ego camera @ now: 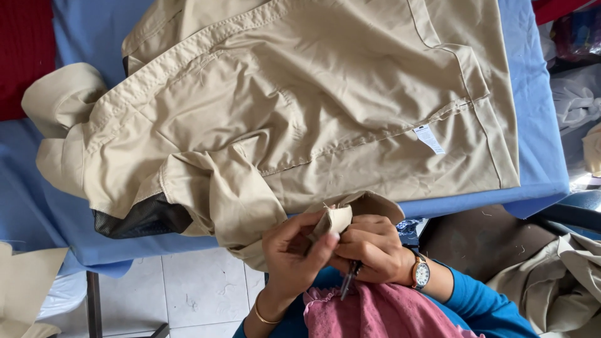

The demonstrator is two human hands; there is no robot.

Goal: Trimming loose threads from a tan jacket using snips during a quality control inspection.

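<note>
We see left hand [289,250] pinching khaki cuff [335,219] | right hand [372,250] closed on cuff and small metal tool [348,281] | cuff between both hands, garment [300,106] stretching away up-left over blue table [532,163]

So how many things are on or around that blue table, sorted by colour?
Beige: 2, the big garment on the blue table, with its edge pinched in the left hand and right hand, and a cloth pile at the right.
Pink: 1, the cloth on the lap.
Dark: 1, the small tool in the right hand.
Total: 4
</note>
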